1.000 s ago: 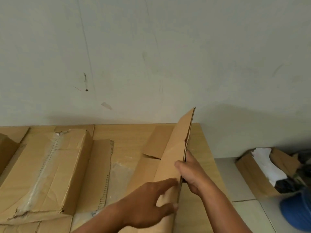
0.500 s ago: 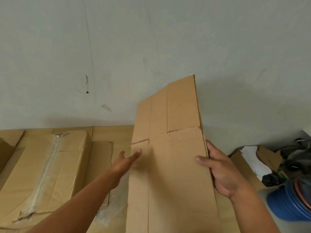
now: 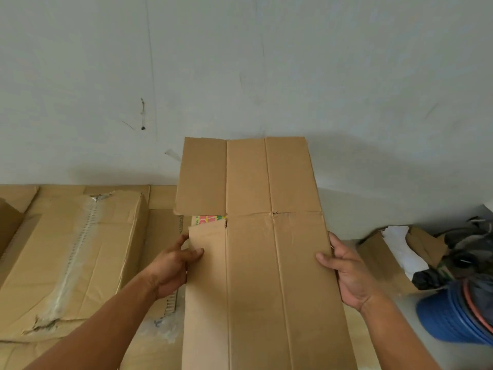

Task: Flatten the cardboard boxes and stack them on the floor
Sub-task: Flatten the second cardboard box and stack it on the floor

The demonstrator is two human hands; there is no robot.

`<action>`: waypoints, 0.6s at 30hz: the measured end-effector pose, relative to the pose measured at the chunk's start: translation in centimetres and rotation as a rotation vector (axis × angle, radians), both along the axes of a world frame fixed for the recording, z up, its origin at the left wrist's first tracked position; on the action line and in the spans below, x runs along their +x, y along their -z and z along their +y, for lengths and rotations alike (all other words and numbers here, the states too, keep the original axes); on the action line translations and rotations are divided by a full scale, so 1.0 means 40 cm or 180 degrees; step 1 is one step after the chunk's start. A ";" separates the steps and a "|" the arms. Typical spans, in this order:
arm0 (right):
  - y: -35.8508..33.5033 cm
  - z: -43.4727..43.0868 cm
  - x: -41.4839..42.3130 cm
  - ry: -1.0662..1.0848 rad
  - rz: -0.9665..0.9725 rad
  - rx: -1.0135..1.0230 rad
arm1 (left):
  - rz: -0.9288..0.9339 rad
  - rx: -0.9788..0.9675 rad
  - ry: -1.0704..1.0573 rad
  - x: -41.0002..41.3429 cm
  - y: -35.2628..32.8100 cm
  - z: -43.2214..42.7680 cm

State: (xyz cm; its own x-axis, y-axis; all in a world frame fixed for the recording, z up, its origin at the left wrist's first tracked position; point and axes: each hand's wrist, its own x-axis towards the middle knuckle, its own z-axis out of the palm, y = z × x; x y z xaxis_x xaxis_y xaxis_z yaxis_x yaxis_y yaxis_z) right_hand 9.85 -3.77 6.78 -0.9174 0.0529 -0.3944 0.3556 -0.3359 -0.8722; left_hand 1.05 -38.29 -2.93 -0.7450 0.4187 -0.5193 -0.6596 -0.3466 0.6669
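Head view looks down at a flattened cardboard box (image 3: 256,263) held up in front of a pale wall (image 3: 240,76), its creases running lengthwise and its top flaps spread toward 12 o'clock. At the box's 9 o'clock edge the left hand (image 3: 170,265) grips a narrow side panel, thumb on the near face and fingers (image 3: 184,240) curled behind the edge. At its 3 o'clock edge the right hand (image 3: 346,273) clamps the long side, thumb pressed on the front and the other fingers wrapped behind. A strip of coloured print (image 3: 209,218) shows through a gap between the left flap and the panel below it. Toward 9 o'clock, on the counter (image 3: 162,193), lies a taped box (image 3: 74,252), squashed but not flat, with torn tape along its middle. Toward 3 o'clock, lower down on the floor, sits an open box with white paper (image 3: 397,252), and just beside it at 4 o'clock a blue bucket (image 3: 450,316).
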 end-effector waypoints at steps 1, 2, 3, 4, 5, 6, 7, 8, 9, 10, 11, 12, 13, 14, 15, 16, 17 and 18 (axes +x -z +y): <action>0.026 0.008 -0.018 -0.0004 -0.0071 0.0008 | -0.0006 -0.0186 -0.0128 -0.009 0.010 0.000; 0.055 0.016 -0.037 -0.0012 -0.0146 0.0024 | -0.0029 -0.0386 -0.0233 -0.016 0.017 0.004; 0.087 0.023 -0.057 -0.0022 -0.0231 0.0058 | -0.0063 -0.0614 -0.0332 -0.025 0.025 0.010; 0.122 0.030 -0.077 -0.0019 -0.0337 0.0141 | -0.0103 -0.0838 -0.0422 -0.034 0.035 0.020; 0.157 0.036 -0.098 -0.0002 -0.0456 0.0276 | -0.0153 -0.1064 -0.0512 -0.045 0.047 0.032; 0.193 0.041 -0.117 0.0016 -0.0574 0.0457 | -0.0190 -0.1274 -0.0589 -0.054 0.059 0.045; 0.229 0.045 -0.135 0.0022 -0.0678 0.0663 | -0.0233 -0.1458 -0.0642 -0.062 0.074 0.060; 0.263 0.048 -0.151 0.0023 -0.0771 0.0884 | -0.0286 -0.1609 -0.0693 -0.070 0.092 0.075; 0.295 0.051 -0.167 0.0013 -0.0855 0.1083 | -0.0332 -0.1774 -0.0701 -0.076 0.107 0.091; 0.325 0.054 -0.182 -0.0013 -0.0935 0.1245 | -0.0372 -0.1959 -0.0704 -0.083 0.122 0.108; 0.352 0.057 -0.195 -0.0051 -0.1023 0.1369 | -0.0414 -0.2146 -0.0701 -0.089 0.134 0.125; 0.372 0.061 -0.209 -0.0102 -0.1110 0.1469 | -0.0437 -0.2304 -0.0716 -0.095 0.149 0.142; 0.391 0.065 -0.221 -0.0161 -0.1200 0.1562 | -0.0468 -0.2462 -0.0709 -0.102 0.163 0.158; 0.405 0.068 -0.231 -0.0231 -0.1281 0.1668 | -0.0492 -0.2630 -0.0708 -0.108 0.178 0.171; 0.415 0.068 -0.238 -0.0300 -0.1334 0.1803 | -0.0509 -0.2815 -0.0690 -0.113 0.186 0.183; 0.423 0.067 -0.246 -0.0358 -0.1363 0.2006 | -0.0474 -0.3027 -0.0648 -0.117 0.194 0.192; 0.426 0.063 -0.253 -0.0400 -0.1363 0.2266 | -0.0385 -0.3301 -0.0541 -0.119 0.196 0.202; 0.427 0.058 -0.259 -0.0485 -0.1356 0.2629 | -0.0219 -0.3648 -0.0385 -0.120 0.200 0.211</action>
State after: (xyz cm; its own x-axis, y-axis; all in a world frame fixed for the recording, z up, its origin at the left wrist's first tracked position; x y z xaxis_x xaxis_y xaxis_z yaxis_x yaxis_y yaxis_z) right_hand -0.53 -1.46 -10.31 -0.7246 0.3570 -0.5895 0.6887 0.4073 -0.5998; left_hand -3.74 -29.85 -10.91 -0.7035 -0.3970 -0.5895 -0.7106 0.3756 0.5950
